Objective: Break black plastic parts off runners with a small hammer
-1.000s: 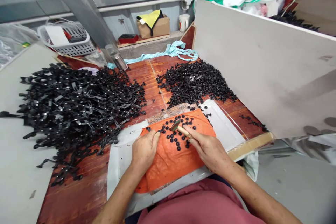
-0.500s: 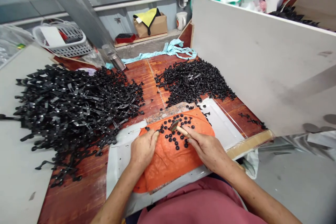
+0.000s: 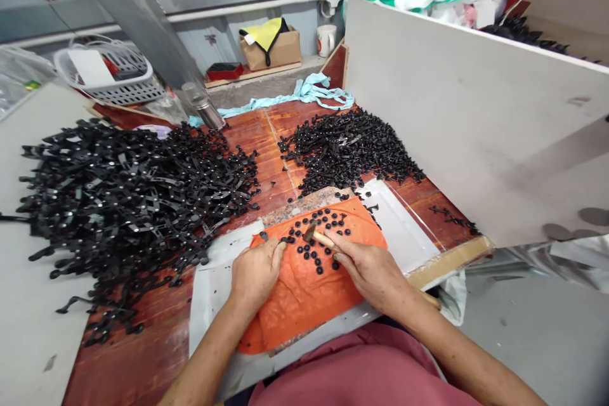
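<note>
My right hand (image 3: 368, 266) is wrapped around the wooden handle of a small hammer (image 3: 325, 240). The hammer's dark metal head is low over the orange cloth (image 3: 309, 311), among several small round black parts (image 3: 319, 270). On the cloth's left side, my left hand (image 3: 254, 271) has its thumb and fingers pinched together on a small black part (image 3: 287, 240), mostly hidden by the fingers. The hammer head is just right of that part. I cannot tell whether it touches anything.
A big heap of black clip-like parts (image 3: 128, 196) lies to the left. A second heap of small black pieces (image 3: 352, 146) is behind the cloth. A grey panel (image 3: 466, 120) stands on the right. A metal flask (image 3: 204, 106) and a grey basket (image 3: 128, 92) are at the back left.
The hammer head has swung slightly left and turned more upright, closer to my left fingers. My left hand keeps its pinch, and the whole view has shifted a little.
</note>
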Demonstrator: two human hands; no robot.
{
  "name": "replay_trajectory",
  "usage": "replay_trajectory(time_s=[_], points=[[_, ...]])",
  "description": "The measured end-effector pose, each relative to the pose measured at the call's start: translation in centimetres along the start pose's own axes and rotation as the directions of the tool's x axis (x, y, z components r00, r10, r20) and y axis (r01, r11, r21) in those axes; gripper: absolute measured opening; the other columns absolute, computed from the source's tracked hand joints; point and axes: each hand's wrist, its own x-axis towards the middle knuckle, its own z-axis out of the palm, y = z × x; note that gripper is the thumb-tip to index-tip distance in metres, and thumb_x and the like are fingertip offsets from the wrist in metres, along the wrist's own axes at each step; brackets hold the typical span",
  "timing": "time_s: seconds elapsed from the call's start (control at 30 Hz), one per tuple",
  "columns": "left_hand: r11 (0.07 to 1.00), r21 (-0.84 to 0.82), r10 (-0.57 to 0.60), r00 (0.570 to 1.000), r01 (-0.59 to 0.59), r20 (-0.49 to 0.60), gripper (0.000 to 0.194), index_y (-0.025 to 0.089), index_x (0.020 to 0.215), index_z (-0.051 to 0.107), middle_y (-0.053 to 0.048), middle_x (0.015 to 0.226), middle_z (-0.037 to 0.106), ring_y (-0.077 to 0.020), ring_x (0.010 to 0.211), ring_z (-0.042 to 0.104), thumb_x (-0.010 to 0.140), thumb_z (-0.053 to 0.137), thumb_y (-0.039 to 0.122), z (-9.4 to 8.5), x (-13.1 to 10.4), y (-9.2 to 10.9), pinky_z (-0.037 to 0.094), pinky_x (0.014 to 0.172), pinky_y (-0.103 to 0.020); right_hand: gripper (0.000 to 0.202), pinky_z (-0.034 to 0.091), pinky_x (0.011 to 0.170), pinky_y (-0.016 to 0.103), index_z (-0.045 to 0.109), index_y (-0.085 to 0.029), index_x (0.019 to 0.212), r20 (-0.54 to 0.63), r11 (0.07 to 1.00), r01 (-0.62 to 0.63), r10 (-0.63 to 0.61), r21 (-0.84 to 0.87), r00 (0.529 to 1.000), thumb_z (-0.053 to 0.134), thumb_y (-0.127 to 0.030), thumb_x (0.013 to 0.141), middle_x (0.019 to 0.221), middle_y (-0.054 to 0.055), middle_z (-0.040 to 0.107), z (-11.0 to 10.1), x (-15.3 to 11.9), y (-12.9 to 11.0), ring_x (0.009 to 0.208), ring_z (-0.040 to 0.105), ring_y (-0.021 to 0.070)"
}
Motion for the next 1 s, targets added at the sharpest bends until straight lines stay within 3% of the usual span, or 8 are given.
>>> replay_trajectory(time_s=[0.3, 0.47, 0.63, 0.77, 0.87, 1.0], points=[[0.999, 0.034, 0.006, 0.999, -0.007, 0.038, 0.042, 0.021, 0.103, 0.070, -0.010, 0.092, 0.080, -0.0271, 0.087, 0.075, 0.104, 0.032, 0.039, -1.4, 0.2, 0.5, 0.048, 0.076, -0.034, 0.054, 0.053, 0.076, 0.026, 0.042, -0.035, 0.155, 0.032, 0.999, 0.030, -0.029, -0.013, 0.999, 0.047, -0.021, 0.104, 0.111, 0.003, 0.079, 0.2, 0.6, -0.3, 0.091, 0.075, 0.0195], [0.999, 0.033, 0.006, 1.000, -0.006, 0.021, 0.044, 0.023, 0.104, 0.071, -0.009, 0.092, 0.080, -0.0269, 0.087, 0.075, 0.104, 0.031, 0.042, -1.0, 0.3, 0.1, 0.048, 0.073, -0.033, 0.054, 0.051, 0.075, 0.026, 0.035, -0.030, 0.159, -0.027, 0.993, 0.111, -0.112, -0.038, 0.993, 0.041, -0.024, 0.106, 0.098, 0.006, 0.078, 0.4, 1.3, -1.0, 0.085, 0.072, 0.0186], [1.000, 0.001, -0.003, 1.000, 0.002, 0.022, 0.043, 0.023, 0.101, 0.070, -0.008, 0.092, 0.080, -0.0252, 0.085, 0.075, 0.104, 0.031, 0.041, -0.8, 0.2, 0.2, 0.046, 0.070, -0.031, 0.055, 0.047, 0.067, 0.025, 0.034, -0.040, 0.158, 0.021, 0.983, 0.127, -0.125, -0.131, 0.992, 0.043, -0.026, 0.106, 0.087, 0.002, 0.075, 1.0, 1.8, -1.5, 0.074, 0.070, 0.0180], [1.000, -0.018, -0.013, 1.000, 0.013, 0.023, 0.041, 0.022, 0.100, 0.069, -0.009, 0.090, 0.079, -0.0258, 0.084, 0.074, 0.104, 0.032, 0.040, -0.5, 0.1, 0.1, 0.045, 0.068, -0.031, 0.058, 0.047, 0.070, 0.025, 0.027, -0.038, 0.161, 0.002, 0.983, 0.130, -0.131, -0.133, 0.991, 0.041, -0.026, 0.107, 0.089, 0.003, 0.074, 1.2, 1.8, -1.5, 0.077, 0.069, 0.0180], [0.999, -0.034, -0.014, 1.000, 0.015, 0.004, 0.040, 0.022, 0.100, 0.069, -0.008, 0.090, 0.079, -0.0250, 0.083, 0.074, 0.104, 0.033, 0.040, -0.1, 0.1, 0.1, 0.044, 0.067, -0.030, 0.058, 0.045, 0.064, 0.024, 0.033, -0.040, 0.159, 0.050, 0.975, 0.118, -0.111, -0.188, 0.993, 0.045, -0.024, 0.104, 0.082, 0.001, 0.072, 1.0, 1.9, -1.7, 0.071, 0.067, 0.0178], [0.999, -0.031, -0.016, 1.000, 0.016, -0.007, 0.042, 0.023, 0.099, 0.068, -0.007, 0.087, 0.078, -0.0235, 0.081, 0.073, 0.105, 0.031, 0.041, 0.3, 0.1, 0.0, 0.044, 0.068, -0.029, 0.057, 0.049, 0.072, 0.025, 0.028, -0.036, 0.161, -0.007, 0.982, 0.140, -0.142, -0.128, 0.990, 0.039, -0.025, 0.106, 0.091, 0.003, 0.073, 0.9, 2.1, -1.7, 0.080, 0.069, 0.0187]])
